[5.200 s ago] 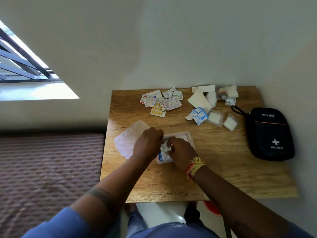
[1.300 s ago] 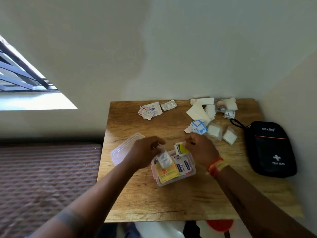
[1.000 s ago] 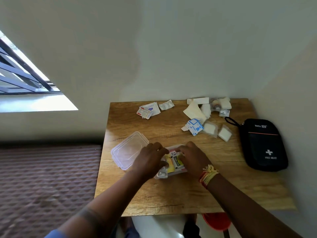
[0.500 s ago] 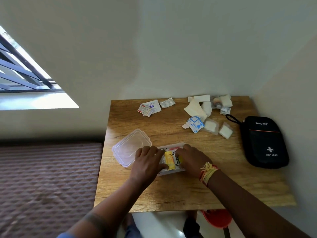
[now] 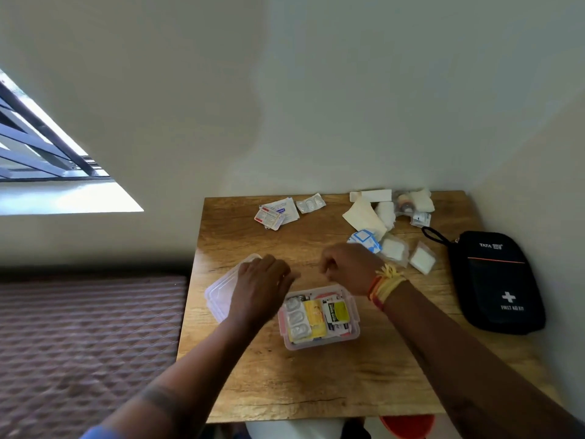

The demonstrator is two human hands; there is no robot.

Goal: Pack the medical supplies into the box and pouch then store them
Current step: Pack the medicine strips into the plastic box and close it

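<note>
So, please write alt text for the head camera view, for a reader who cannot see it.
Over a wooden table, a person's left hand and right hand hover empty behind an open clear box of tablet strips. The box lid lies left, loose supplies at the back, a black first-aid pouch right.

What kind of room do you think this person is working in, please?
Probably a bedroom or other small room at home: a brown quilted mattress lies beside the small wooden table, which is pushed into a corner of plain cream walls, with a barred window at the left.
</note>
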